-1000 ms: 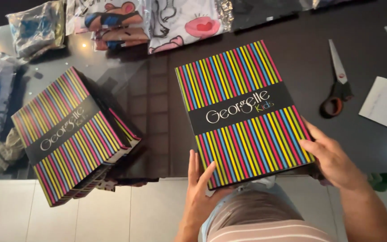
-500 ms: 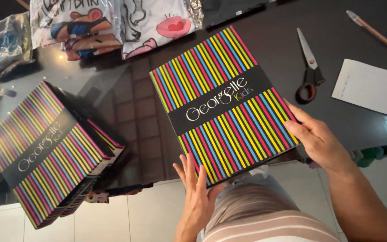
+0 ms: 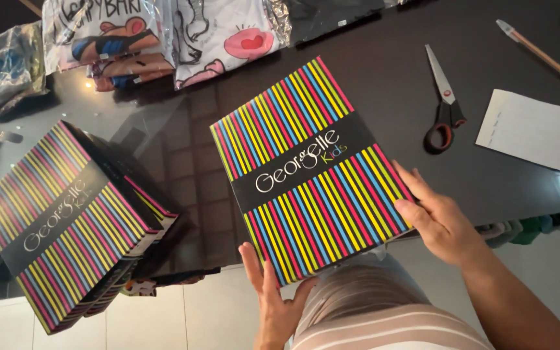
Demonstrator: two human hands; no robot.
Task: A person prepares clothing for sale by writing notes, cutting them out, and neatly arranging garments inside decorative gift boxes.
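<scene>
The striped flat gift box (image 3: 311, 170), likely light, stiff cardboard, is pinched at its near edge by the left hand (image 3: 272, 299) and at its right corner by the right hand (image 3: 441, 220).

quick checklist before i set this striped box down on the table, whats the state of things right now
1. Both hands on the striped box: ok, left hand at the near edge, right hand at the right edge.
2. Box closed and flat: ok, lid side faces up.
3. Bare dark table under and beyond the box: ok.
4. Scissors clear of the box: ok, they lie apart to the right.
5. Paper sheet and pencil clear: ok, further right.
6. Stack of striped boxes stable: cannot tell, it overhangs the table's near edge.
</scene>
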